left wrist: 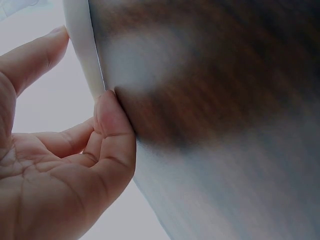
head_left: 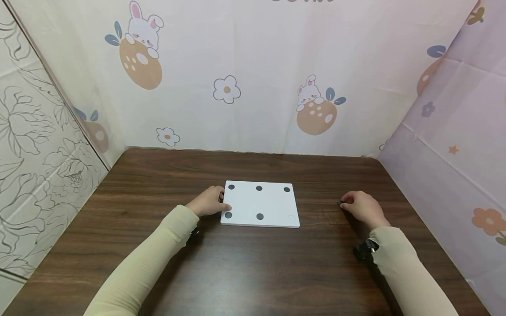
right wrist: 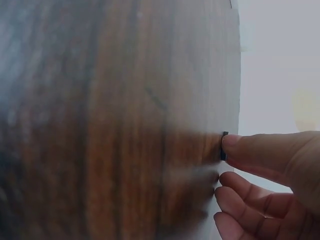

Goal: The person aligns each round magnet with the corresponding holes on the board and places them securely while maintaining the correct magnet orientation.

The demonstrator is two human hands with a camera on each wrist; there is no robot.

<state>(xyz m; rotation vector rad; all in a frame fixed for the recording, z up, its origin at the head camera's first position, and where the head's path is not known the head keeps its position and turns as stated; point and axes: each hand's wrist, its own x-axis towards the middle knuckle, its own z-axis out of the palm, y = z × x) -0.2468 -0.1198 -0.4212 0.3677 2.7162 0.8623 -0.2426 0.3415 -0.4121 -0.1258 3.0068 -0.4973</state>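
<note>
A white rectangular board (head_left: pixel 262 203) lies flat on the table, with several dark round spots on it. Near its front right corner is a faint circle outline (head_left: pixel 291 217) without a dark fill. My left hand (head_left: pixel 208 202) holds the board's left edge, thumb (head_left: pixel 226 207) over the top and fingers curled at the side. In the left wrist view those fingertips (left wrist: pixel 111 114) rest by the board's pale edge (left wrist: pixel 82 42). Off to the right, my right hand (head_left: pixel 363 208) pinches a small thin black piece (right wrist: pixel 224 146) between thumb and finger, low over the table.
The dark wood-grain table (head_left: pixel 253 272) spreads around the board. A patterned curtain (head_left: pixel 261 114) hangs behind it, with more hangings at the left (head_left: pixel 35 131) and right (head_left: pixel 454 184). Dark wrist devices (head_left: pixel 364 250) sit under the sleeves.
</note>
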